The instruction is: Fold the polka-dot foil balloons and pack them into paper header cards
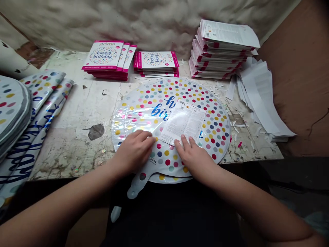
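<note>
A flat, round foil balloon (169,159) with coloured dots and blue lettering lies on the table, its tail hanging over the front edge. A printed card (183,121), text side up, rests on it near the middle and covers part of the lettering. My left hand (137,149) is on the balloon just left of the card, its fingers curled together on the foil; the fingertips are partly hidden. My right hand (195,156) lies with fingers apart on the card's lower edge and the balloon. Another balloon edge (164,178) shows beneath.
Pink-edged "happy birthday" packs (104,56) and a second pile (156,61) stand at the back. A tall stack of cards (226,51) is at back right, beside white paper strips (264,96). More dotted balloons (11,106) lie at left on the worn table (77,137).
</note>
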Tool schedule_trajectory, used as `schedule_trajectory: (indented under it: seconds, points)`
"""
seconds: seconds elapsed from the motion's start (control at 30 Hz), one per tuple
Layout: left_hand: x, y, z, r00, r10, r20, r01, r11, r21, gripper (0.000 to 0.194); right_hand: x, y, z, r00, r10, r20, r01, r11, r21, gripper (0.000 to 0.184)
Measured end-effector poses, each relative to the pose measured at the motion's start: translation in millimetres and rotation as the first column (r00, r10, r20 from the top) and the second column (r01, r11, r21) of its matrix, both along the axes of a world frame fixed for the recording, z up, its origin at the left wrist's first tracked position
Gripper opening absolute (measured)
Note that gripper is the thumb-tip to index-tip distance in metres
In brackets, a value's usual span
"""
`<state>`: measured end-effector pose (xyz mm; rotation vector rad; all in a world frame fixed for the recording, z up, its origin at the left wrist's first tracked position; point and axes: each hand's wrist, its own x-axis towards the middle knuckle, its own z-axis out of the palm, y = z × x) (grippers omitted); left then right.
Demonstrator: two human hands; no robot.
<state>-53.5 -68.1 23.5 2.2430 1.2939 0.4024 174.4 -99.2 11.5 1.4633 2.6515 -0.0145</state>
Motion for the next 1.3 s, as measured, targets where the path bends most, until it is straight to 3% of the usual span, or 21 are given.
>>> schedule_trajectory:
  seconds: [0.03, 0.07, 0.1, 0.13, 0.17, 0.2, 0.23, 0.27, 0.33, 0.5, 0.67, 0.73, 0.8, 0.87, 0.97, 1.07, 1.13, 1.2, 1.27, 1.3]
  points:
    - [4, -5, 4.8, 0.992, 0.068, 0.108, -0.041, 0.972, -0.23, 0.022, -2, 1, 3.7, 1.0, -0.007, 0.018, 0.007, 1.0, 0.014, 0.053]
    - [10, -11, 8.7, 0.962, 0.164, 0.219, -0.035, 0.867, -0.497, 0.024, -4, 3, 7.8, 1.0, -0.004, 0.011, 0.003, 0.999, 0.037, 0.049]
    - [17, -15, 11.3, 0.904, 0.295, 0.308, 0.025, 0.684, -0.729, 0.027, -6, 4, 12.1, 1.0, 0.008, -0.018, -0.006, 0.998, 0.069, 0.045]
    - [24, -18, 12.5, 0.82, 0.447, 0.359, 0.119, 0.48, -0.869, 0.03, -7, 5, 16.2, 0.997, 0.029, -0.066, -0.022, 0.994, 0.108, 0.042]
    - [31, -20, 12.4, 0.711, 0.597, 0.372, 0.208, 0.326, -0.922, 0.03, -9, 6, 19.8, 0.99, 0.06, -0.124, -0.041, 0.988, 0.152, 0.039]
    - [38, -20, 11.1, 0.586, 0.725, 0.362, 0.263, 0.253, -0.931, 0.027, -10, 5, 22.4, 0.979, 0.096, -0.182, -0.06, 0.979, 0.196, 0.038]
    - [43, -18, 9.2, 0.465, 0.813, 0.349, 0.274, 0.243, -0.93, 0.021, -10, 4, 24.1, 0.964, 0.129, -0.232, -0.072, 0.968, 0.239, 0.037]
    - [46, -15, 6.9, 0.369, 0.864, 0.342, 0.256, 0.259, -0.931, 0.013, -11, 3, 24.6, 0.95, 0.154, -0.272, -0.076, 0.958, 0.275, 0.036]
    - [50, -9, 2.6, 0.268, 0.902, 0.338, 0.198, 0.292, -0.936, 0.007, -12, -1, 23.0, 0.928, 0.184, -0.323, -0.073, 0.942, 0.328, 0.035]
    - [54, -5, 0.0, 0.217, 0.921, 0.324, 0.152, 0.296, -0.943, 0.014, -12, -8, 16.5, 0.892, 0.241, -0.382, -0.092, 0.925, 0.369, 0.034]
    - [55, -10, 1.6, 0.151, 0.882, 0.446, 0.186, 0.418, -0.889, 0.01, -6, -10, 17.9, 0.805, 0.194, -0.561, -0.045, 0.962, 0.268, 0.032]
    - [53, -10, 2.4, 0.185, 0.863, 0.47, 0.179, 0.44, -0.88, 0.016, -2, -6, 19.3, 0.711, 0.084, -0.698, 0.003, 0.992, 0.123, 0.03]
    - [50, -11, 3.2, 0.287, 0.827, 0.484, 0.132, 0.466, -0.875, 0.022, -2, 0, 19.7, 0.611, -0.03, -0.791, 0.039, 0.999, -0.007, 0.037]
    - [48, -12, 3.4, 0.38, 0.782, 0.493, 0.077, 0.505, -0.86, 0.027, -8, 7, 19.4, 0.565, -0.002, -0.825, 0.015, 1.0, 0.008, 0.036]
    - [46, -14, 2.4, 0.443, 0.725, 0.528, 0.047, 0.569, -0.821, 0.03, -19, 17, 17.9, 0.47, 0.106, -0.876, -0.035, 0.994, 0.102, 0.02]
    - [38, -12, 0.6, 0.437, 0.696, 0.57, -0.048, 0.651, -0.758, 0.03, 1, 29, 13.3, 0.307, -0.062, -0.95, 0.139, 0.99, -0.02, 0.011]
    - [30, -9, -0.2, 0.432, 0.692, 0.578, -0.147, 0.687, -0.712, 0.029, 44, 39, 8.4, 0.288, -0.204, -0.936, 0.396, 0.915, -0.078, 0.016]
    - [23, -5, -0.2, 0.454, 0.676, 0.58, -0.188, 0.709, -0.679, 0.038, 98, 46, 5.8, 0.365, -0.371, -0.854, 0.677, 0.735, -0.03, 0.025]
    - [20, -3, 2.5, 0.494, 0.644, 0.585, -0.187, 0.735, -0.651, 0.05, 141, 49, 9.6, 0.457, -0.549, -0.7, 0.819, 0.567, 0.089, 0.029]
    - [21, -3, 5.8, 0.528, 0.618, 0.582, -0.199, 0.757, -0.623, 0.053, 153, 49, 14.8, 0.491, -0.59, -0.641, 0.835, 0.528, 0.153, 0.028]
